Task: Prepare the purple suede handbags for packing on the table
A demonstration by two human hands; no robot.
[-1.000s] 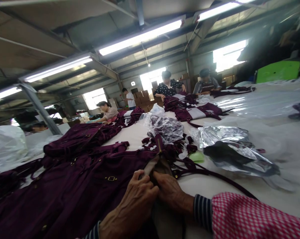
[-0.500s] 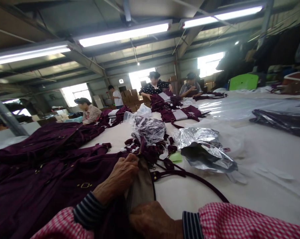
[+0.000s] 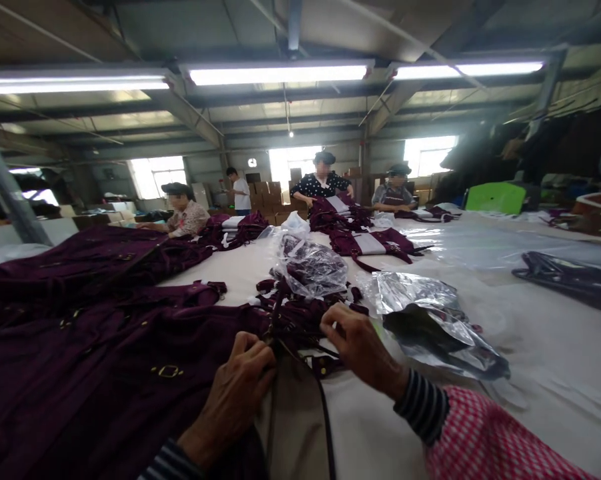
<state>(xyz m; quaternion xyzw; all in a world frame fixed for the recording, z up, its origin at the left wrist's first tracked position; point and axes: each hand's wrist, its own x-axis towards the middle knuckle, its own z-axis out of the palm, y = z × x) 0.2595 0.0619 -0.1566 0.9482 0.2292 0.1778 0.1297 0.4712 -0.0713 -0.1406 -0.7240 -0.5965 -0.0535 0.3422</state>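
L hand point(image 3: 243, 387), fingers curled in tight, grips the edge of a dark purple fabric bag w/ gold buckle point(image 3: 195, 347) at its opening; beige lining point(image 3: 298, 413) shows just R of it. The bag lies on the near L part of the white surface point(image 3: 375, 427). R hand point(image 3: 355, 337) is raised a bit, fingers part-bent, over small dark purple straps point(image 3: 300, 313); can't tell if it has hold of one. Beyond, a clear plastic bag w/ purple contents point(image 3: 315, 267) sits by the straps, w/ a shiny silver plastic bag point(image 3: 440, 323) to its R. Farther back, a purple bag w/ pale grey band point(image 3: 370, 243) lies flat, & a person in a dark polka-dot top point(image 3: 323, 187) has hands on a purple stack point(image 3: 338, 210).
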